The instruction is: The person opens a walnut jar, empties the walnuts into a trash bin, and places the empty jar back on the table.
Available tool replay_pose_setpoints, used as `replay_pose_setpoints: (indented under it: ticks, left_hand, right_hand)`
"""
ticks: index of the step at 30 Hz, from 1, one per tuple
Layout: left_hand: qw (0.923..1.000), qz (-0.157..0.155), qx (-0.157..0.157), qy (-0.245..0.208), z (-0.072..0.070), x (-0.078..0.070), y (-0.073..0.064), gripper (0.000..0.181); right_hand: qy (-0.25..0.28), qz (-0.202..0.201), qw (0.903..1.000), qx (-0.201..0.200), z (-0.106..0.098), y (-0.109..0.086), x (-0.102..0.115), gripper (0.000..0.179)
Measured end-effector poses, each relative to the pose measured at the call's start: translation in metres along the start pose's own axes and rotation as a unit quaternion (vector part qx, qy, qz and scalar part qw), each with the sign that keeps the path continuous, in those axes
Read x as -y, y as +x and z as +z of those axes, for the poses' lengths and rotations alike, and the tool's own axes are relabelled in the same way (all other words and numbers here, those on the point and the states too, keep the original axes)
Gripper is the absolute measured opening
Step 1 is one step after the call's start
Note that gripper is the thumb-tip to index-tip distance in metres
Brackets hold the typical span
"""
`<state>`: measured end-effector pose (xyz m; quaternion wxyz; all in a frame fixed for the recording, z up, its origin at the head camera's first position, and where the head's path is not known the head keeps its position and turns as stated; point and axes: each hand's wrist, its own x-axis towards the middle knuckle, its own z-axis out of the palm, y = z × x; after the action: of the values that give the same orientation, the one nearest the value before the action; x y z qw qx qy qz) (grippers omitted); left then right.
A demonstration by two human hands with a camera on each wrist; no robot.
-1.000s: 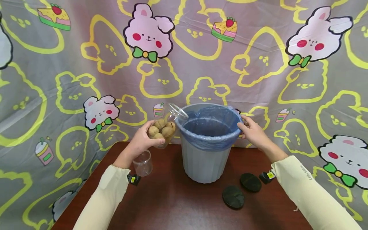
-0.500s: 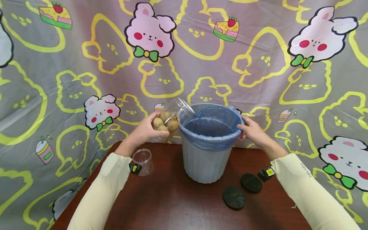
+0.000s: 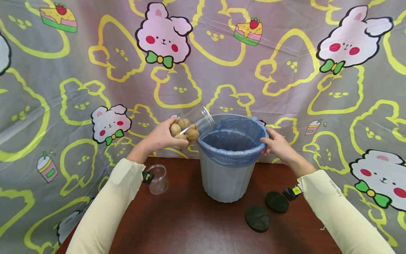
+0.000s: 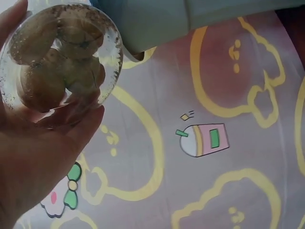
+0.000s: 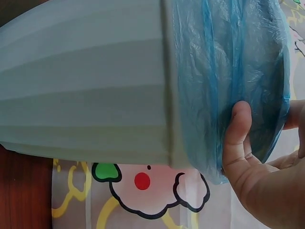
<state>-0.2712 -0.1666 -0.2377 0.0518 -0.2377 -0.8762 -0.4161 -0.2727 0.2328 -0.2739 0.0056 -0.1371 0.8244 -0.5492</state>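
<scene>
My left hand [image 3: 161,137] grips a clear plastic jar [image 3: 198,116] around its base. Several brown walnuts [image 4: 40,88] lie at the bottom end of the jar, seen through its base in the left wrist view. The jar is tipped to the right, its uncovered mouth at the left rim of a grey trash bin [image 3: 226,181]. A blue bag [image 3: 231,158] lines the bin and folds over its rim. At the bin's right side my right hand [image 3: 279,146] holds the bag-covered rim; in the right wrist view a digit presses on the bag's outside.
A second clear jar [image 3: 158,180] stands upright at the table's left, below my left wrist. Two dark round discs [image 3: 257,218] lie on the brown table [image 3: 203,229] right of the bin. A patterned curtain [image 3: 222,77] hangs behind.
My left hand has moved slightly up and right, tipping the jar further toward the bin. The walnuts stay inside the jar. My right hand keeps its place on the rim.
</scene>
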Motion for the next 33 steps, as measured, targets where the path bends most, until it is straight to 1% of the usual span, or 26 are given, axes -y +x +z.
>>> replay_pose_setpoints:
  ticks: [5,7,11,15,18,21,22,25,27,29,31,33]
  left_hand:
    - [0.9979,0.02,-0.006,0.062,-0.001,-0.008,0.004,0.076]
    - [0.9964,0.031,-0.009,0.079,0.0,-0.011,0.004,0.075]
    - [0.9898,0.053,-0.023,0.131,0.001,-0.015,0.005,0.076]
    - [0.9831,0.053,-0.036,0.171,0.004,-0.019,0.006,0.083]
    - [0.9757,0.055,-0.053,0.206,0.006,-0.022,0.006,0.088]
    - [0.9638,0.061,-0.069,0.25,0.007,-0.026,0.006,0.093]
    - [0.96,0.062,-0.07,0.264,0.007,-0.028,0.006,0.094]
    - [0.9493,0.061,-0.063,0.302,0.006,-0.032,0.007,0.096]
    - [0.9445,0.055,-0.052,0.319,0.006,-0.035,0.008,0.098]
    - [0.943,0.044,-0.04,0.327,0.005,-0.038,0.009,0.1]
    - [0.9445,0.032,-0.029,0.326,0.004,-0.041,0.01,0.102]
    - [0.9476,0.021,-0.02,0.318,0.003,-0.042,0.01,0.104]
  right_hand:
    - [-0.01,0.002,0.9999,-0.006,0.001,-0.002,0.001,0.065]
    - [-0.012,0.002,0.9999,-0.007,0.001,-0.002,0.002,0.065]
    - [-0.016,0.003,0.9998,-0.008,0.001,-0.002,0.002,0.065]
    - [-0.017,0.005,0.9998,-0.008,0.001,-0.001,0.0,0.065]
    - [-0.012,0.006,0.9999,-0.008,0.001,-0.001,-0.001,0.066]
    - [-0.007,0.006,0.9999,-0.007,0.001,-0.001,-0.002,0.066]
    - [-0.006,0.007,0.9999,-0.008,0.001,-0.001,-0.002,0.066]
    - [-0.004,0.006,0.9999,-0.008,0.001,-0.001,-0.002,0.066]
    - [-0.005,0.006,0.9999,-0.009,0.001,-0.001,-0.001,0.066]
    - [-0.006,0.005,0.9999,-0.009,0.001,-0.001,-0.001,0.066]
    - [-0.009,0.005,0.9999,-0.011,0.001,-0.001,-0.001,0.066]
    - [-0.011,0.006,0.9999,-0.011,0.001,-0.001,-0.002,0.066]
